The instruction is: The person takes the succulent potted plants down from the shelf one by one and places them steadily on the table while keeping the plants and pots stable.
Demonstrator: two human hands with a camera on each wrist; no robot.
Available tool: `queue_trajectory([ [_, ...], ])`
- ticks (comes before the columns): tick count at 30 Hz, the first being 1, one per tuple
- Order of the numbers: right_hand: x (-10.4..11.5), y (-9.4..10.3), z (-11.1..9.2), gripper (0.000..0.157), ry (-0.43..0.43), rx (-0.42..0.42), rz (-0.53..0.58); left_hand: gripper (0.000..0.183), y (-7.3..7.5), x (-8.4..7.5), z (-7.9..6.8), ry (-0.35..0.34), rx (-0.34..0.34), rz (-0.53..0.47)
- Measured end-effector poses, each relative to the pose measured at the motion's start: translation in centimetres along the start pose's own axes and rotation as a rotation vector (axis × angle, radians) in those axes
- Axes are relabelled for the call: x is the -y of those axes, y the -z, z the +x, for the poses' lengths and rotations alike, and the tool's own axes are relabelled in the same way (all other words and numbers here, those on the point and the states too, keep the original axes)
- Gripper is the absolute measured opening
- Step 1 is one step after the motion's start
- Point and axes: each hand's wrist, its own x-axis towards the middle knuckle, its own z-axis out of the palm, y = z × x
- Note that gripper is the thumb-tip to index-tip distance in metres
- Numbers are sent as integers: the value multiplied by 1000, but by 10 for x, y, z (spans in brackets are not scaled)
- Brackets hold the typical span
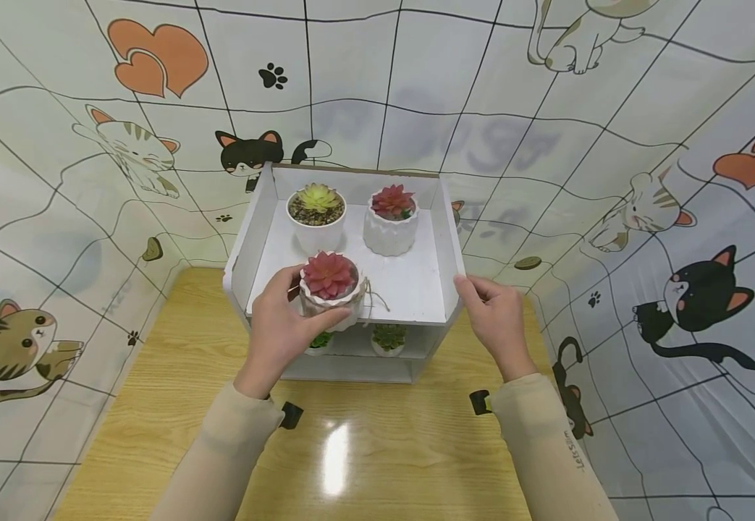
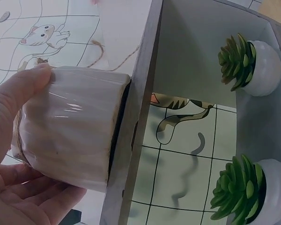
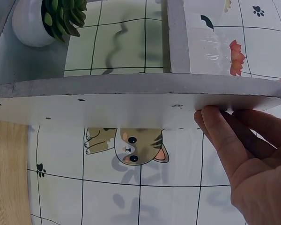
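My left hand (image 1: 279, 322) grips a white potted succulent (image 1: 328, 278) with a red rosette, at the front edge of a white shelf's upper board. In the left wrist view its glossy pot (image 2: 77, 124) lies between thumb and fingers, with twine around it. My right hand (image 1: 497, 318) pinches the right side panel (image 3: 131, 86) of the white shelf (image 1: 351, 354) near its front top corner. Behind the held pot, a yellow-green succulent in a white pot (image 1: 316, 217) and a red succulent in a ribbed white pot (image 1: 391, 221) stand on the upper board.
Two green succulents in small white pots (image 2: 264, 68) sit on the lower level of the shelf. The shelf stands on a wooden table (image 1: 377, 449), against a cat-printed sheet (image 1: 351, 72) that surrounds the table at the back and sides.
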Motion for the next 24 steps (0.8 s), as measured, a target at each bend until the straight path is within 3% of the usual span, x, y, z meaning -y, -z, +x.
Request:
queue_trajectory([
  [24,-2,0,-1,32,-1,16,-6,84,7,13,-13,-99,-56,-43],
])
